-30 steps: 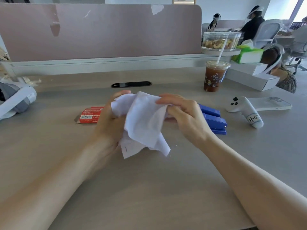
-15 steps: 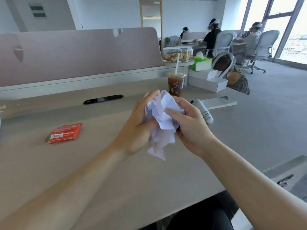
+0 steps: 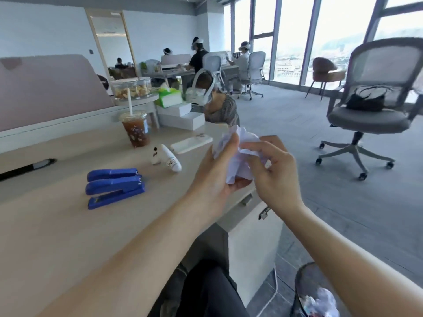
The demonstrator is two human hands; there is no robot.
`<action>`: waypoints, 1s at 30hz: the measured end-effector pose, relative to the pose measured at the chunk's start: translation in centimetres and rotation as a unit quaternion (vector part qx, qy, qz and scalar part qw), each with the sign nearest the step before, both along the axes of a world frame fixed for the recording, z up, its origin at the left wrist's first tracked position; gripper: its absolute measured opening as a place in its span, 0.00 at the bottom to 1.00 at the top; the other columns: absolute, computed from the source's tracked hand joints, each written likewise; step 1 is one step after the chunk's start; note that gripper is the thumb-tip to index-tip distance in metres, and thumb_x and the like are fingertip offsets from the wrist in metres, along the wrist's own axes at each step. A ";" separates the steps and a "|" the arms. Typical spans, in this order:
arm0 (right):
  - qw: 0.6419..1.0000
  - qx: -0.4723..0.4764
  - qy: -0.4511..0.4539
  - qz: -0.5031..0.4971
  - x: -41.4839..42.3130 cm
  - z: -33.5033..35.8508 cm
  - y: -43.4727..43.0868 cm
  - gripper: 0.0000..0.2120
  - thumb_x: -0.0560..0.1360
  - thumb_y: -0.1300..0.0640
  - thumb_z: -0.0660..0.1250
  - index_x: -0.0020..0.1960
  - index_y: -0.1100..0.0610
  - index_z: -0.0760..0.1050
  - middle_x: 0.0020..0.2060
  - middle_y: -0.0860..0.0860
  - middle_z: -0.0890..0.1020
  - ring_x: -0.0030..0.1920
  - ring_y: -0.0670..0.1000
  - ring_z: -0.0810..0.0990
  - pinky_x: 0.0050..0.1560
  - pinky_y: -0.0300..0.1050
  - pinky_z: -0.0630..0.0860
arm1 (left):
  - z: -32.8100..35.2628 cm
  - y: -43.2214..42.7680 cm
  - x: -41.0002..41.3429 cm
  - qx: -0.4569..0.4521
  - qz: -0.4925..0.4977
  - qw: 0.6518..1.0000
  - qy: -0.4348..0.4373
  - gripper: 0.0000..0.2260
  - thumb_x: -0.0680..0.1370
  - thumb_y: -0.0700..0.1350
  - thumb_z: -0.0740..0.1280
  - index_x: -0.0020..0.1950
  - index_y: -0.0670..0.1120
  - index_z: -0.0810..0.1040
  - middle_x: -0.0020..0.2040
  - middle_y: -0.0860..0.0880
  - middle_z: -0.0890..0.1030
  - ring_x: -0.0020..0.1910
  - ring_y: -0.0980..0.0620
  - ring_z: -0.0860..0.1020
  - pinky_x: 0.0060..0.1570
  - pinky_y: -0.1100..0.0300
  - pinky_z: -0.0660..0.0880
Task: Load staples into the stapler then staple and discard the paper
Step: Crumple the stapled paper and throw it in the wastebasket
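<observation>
Head view: both hands' fingers clutch the crumpled paper point(image 3: 238, 156); left hand point(image 3: 215, 179), right hand point(image 3: 272, 172); no writing legible.

Two blue staplers point(image 3: 114, 187), one iced drink cup point(image 3: 135, 129), one white controller point(image 3: 167, 160), one phone point(image 3: 191, 144), one crumpled paper point(image 3: 238, 156), two hands point(image 3: 215, 177).

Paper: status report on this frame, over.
Both hands, left and right, clutch the crumpled paper past the desk edge. Stapler lies untouched. Bin below right, path clear.
</observation>
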State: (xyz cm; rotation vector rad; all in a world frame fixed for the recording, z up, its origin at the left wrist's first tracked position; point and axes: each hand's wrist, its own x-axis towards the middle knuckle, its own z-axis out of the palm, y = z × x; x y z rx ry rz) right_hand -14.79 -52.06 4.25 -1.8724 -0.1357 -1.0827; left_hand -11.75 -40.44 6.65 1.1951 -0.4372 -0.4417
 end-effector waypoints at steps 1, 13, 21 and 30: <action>1.000 -0.001 0.013 0.003 -0.8 -0.4 -1.6 0.18 0.72 0.70 0.64 0.48 0.48 0.82 0.44 0.46 0.78 0.42 0.37 0.75 0.43 0.27 0.67 | -0.6 -1.5 -0.1 -0.008 0.012 1.000 -0.001 0.17 0.79 0.56 0.64 0.61 0.46 0.79 0.54 0.42 0.84 0.53 0.46 0.83 0.47 0.53 0.80; 0.970 0.191 0.142 -0.054 -10.8 -6.0 -13.6 0.17 0.74 0.46 0.67 0.54 0.54 0.65 0.40 0.45 0.80 0.42 0.44 0.79 0.48 0.48 0.77 | -7.6 -16.8 -3.4 0.066 -0.054 0.996 -0.021 0.08 0.74 0.32 0.65 0.49 0.42 0.78 0.39 0.43 0.79 0.33 0.50 0.75 0.29 0.62 0.66; 0.851 0.495 0.114 0.132 -14.3 -11.6 -19.0 0.14 0.82 0.56 0.54 0.60 0.57 0.77 0.53 0.57 0.82 0.52 0.56 0.81 0.50 0.52 0.78 | -13.1 -21.2 -4.8 0.139 -0.220 0.960 0.105 0.17 0.72 0.30 0.64 0.55 0.46 0.80 0.50 0.40 0.78 0.49 0.41 0.74 0.43 0.53 0.68; 0.920 0.330 0.166 -0.131 -15.1 -18.0 -21.1 0.07 0.72 0.61 0.74 0.49 0.54 0.85 0.42 0.53 0.87 0.43 0.52 0.86 0.46 0.48 0.82 | -18.6 -24.1 -6.0 0.306 -0.192 0.932 -0.034 0.10 0.78 0.45 0.66 0.59 0.48 0.74 0.48 0.47 0.82 0.41 0.49 0.83 0.33 0.56 0.81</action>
